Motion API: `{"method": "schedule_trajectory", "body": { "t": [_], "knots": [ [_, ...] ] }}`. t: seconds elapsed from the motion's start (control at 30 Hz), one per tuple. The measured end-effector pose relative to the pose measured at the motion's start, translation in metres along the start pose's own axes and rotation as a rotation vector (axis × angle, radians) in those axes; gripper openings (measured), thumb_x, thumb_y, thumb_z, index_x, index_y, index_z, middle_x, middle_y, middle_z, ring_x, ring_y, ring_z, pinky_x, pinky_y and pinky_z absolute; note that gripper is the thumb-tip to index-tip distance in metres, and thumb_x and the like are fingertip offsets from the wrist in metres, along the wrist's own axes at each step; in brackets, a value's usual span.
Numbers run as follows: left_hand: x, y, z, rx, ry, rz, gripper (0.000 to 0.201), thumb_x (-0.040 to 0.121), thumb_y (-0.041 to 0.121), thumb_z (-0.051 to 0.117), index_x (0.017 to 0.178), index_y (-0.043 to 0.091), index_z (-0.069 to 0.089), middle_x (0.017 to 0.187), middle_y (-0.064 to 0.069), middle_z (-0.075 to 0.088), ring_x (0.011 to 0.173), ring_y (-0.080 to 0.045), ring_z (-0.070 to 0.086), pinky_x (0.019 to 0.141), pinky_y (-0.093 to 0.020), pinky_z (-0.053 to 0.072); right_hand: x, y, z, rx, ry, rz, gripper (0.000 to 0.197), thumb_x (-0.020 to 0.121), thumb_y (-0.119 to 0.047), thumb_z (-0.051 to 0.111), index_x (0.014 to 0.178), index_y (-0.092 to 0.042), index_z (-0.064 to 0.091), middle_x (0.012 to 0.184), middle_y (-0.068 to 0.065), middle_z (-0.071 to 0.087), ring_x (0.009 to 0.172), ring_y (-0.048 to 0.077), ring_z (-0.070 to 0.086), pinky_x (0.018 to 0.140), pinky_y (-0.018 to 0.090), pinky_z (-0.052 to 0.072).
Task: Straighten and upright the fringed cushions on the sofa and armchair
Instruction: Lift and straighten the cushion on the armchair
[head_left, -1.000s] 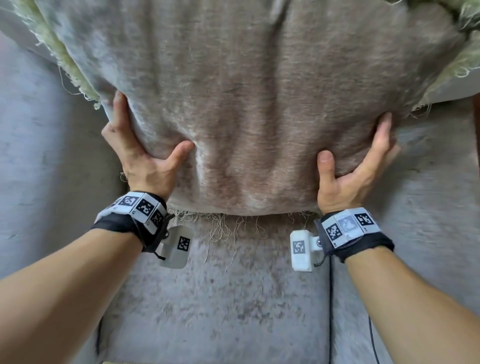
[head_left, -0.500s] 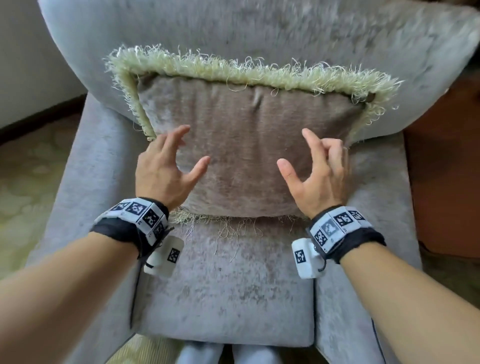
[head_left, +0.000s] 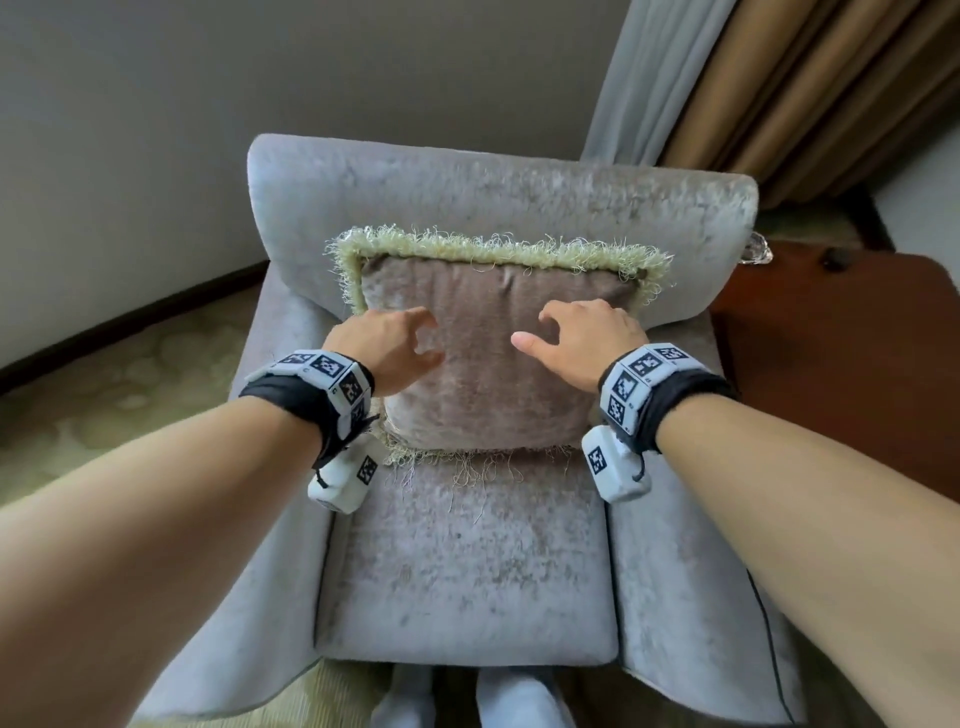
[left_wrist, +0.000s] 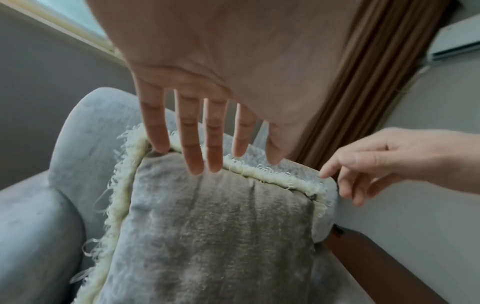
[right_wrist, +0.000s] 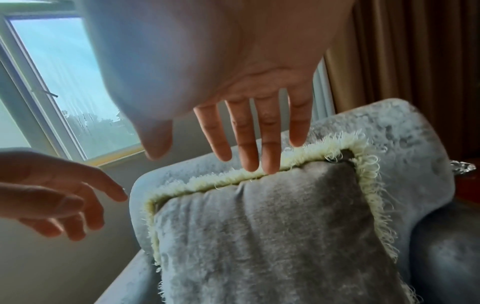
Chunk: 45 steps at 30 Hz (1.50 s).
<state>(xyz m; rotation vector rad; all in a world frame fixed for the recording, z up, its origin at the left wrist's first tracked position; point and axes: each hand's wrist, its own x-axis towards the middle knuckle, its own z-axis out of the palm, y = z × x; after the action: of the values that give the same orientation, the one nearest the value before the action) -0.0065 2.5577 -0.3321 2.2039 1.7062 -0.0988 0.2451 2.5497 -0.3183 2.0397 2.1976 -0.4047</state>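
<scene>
My left hand (head_left: 387, 343) and right hand (head_left: 582, 338) hover open and empty over the fringed cushion (head_left: 493, 358), propped upright against the armchair (head_left: 498, 192) back.

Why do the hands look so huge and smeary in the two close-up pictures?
Left wrist view: the left hand sits close to a very wide lens, so its palm looms soft. Right wrist view: the right hand likewise, with window backlight. Head view: cushion sharp.

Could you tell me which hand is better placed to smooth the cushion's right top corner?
Right: the right hand hovers open nearer that corner of the cushion; the left hand is across on its left.
</scene>
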Motion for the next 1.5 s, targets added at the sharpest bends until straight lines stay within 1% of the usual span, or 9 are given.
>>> {"method": "schedule_trajectory", "body": {
  "t": [0.13,0.3,0.5,0.83,1.0,1.1,1.3,1.4,1.5],
  "knots": [
    [-0.025,-0.002,-0.013,0.068,-0.082,0.107,0.052,0.095,0.059,0.053,0.142,0.038,0.050,0.116,0.008,0.073,0.103,-0.018,0.068,0.088,-0.038,0.059,-0.028,-0.018,-0.012,-0.043,-0.048,0.028,0.068,0.087,-0.079,0.038,0.128,-0.030,0.059,0.118,0.005,0.069,0.112,0.035,0.063,0.093,0.045,0.048],
    [-0.041,-0.004,-0.016,0.146,-0.105,0.169,0.051,0.095,0.060,0.053,0.143,0.044,0.046,0.116,0.010,0.073,0.095,-0.014,0.068,0.066,-0.026,0.050,-0.043,-0.027,-0.015,-0.111,-0.144,0.040,0.070,0.088,-0.079,0.037,0.136,-0.030,0.053,0.125,0.007,0.066,0.113,0.035,0.062,0.091,0.043,0.048],
    [-0.036,0.005,-0.013,0.133,-0.076,0.194,0.059,0.093,0.064,0.049,0.148,0.048,0.036,0.114,0.008,0.072,0.099,-0.018,0.068,0.080,-0.036,0.058,-0.047,-0.020,-0.017,-0.104,-0.160,0.022,0.072,0.089,-0.079,0.036,0.143,-0.033,0.044,0.125,0.009,0.066,0.114,0.037,0.061,0.090,0.044,0.047],
    [0.001,0.020,0.015,0.130,-0.113,0.158,0.061,0.093,0.066,0.047,0.149,0.045,0.033,0.107,0.006,0.074,0.093,-0.016,0.070,0.074,-0.033,0.059,-0.014,0.026,0.003,-0.053,-0.168,-0.034,0.073,0.089,-0.078,0.038,0.149,-0.037,0.034,0.124,0.009,0.067,0.114,0.039,0.061,0.091,0.045,0.048],
    [0.031,0.030,0.042,0.113,-0.056,0.131,0.074,0.093,0.068,0.047,0.156,0.046,0.015,0.107,0.006,0.075,0.077,-0.013,0.071,0.064,-0.033,0.062,0.013,0.065,0.030,0.042,-0.137,-0.073,0.078,0.089,-0.077,0.037,0.155,-0.041,0.019,0.118,0.004,0.066,0.112,0.034,0.062,0.093,0.046,0.050],
    [0.044,0.029,0.069,-0.031,0.068,0.064,0.079,0.092,0.068,0.048,0.158,0.046,0.009,0.110,0.001,0.072,0.076,-0.015,0.068,0.060,-0.033,0.060,0.023,0.085,0.056,0.185,-0.022,-0.033,0.078,0.090,-0.076,0.037,0.157,-0.043,0.013,0.120,0.001,0.062,0.112,0.030,0.061,0.093,0.046,0.049],
    [0.068,0.010,0.140,-0.227,0.432,-0.201,0.073,0.093,0.058,0.055,0.156,0.047,0.020,0.114,-0.005,0.055,0.092,-0.026,0.064,0.075,-0.042,0.057,0.050,0.114,0.123,0.435,0.282,0.081,0.078,0.092,-0.062,0.051,0.158,-0.040,0.017,0.127,-0.001,0.046,0.116,0.020,0.053,0.094,0.033,0.043],
    [0.092,-0.008,0.173,-0.341,0.606,-0.287,0.073,0.089,0.056,0.060,0.154,0.045,0.028,0.129,-0.010,0.045,0.107,-0.027,0.059,0.084,-0.044,0.055,0.077,0.129,0.159,0.563,0.541,0.092,0.079,0.091,-0.057,0.058,0.158,-0.027,0.027,0.126,0.004,0.039,0.116,0.021,0.047,0.098,0.020,0.032],
    [0.113,-0.024,0.204,-0.499,0.768,-0.344,0.075,0.086,0.055,0.063,0.153,0.037,0.035,0.142,-0.020,0.033,0.127,-0.030,0.045,0.105,-0.039,0.045,0.103,0.139,0.189,0.591,0.739,0.085,0.081,0.089,-0.058,0.056,0.156,-0.019,0.033,0.131,0.018,0.038,0.120,0.031,0.045,0.102,0.030,0.037]
  ]
}}
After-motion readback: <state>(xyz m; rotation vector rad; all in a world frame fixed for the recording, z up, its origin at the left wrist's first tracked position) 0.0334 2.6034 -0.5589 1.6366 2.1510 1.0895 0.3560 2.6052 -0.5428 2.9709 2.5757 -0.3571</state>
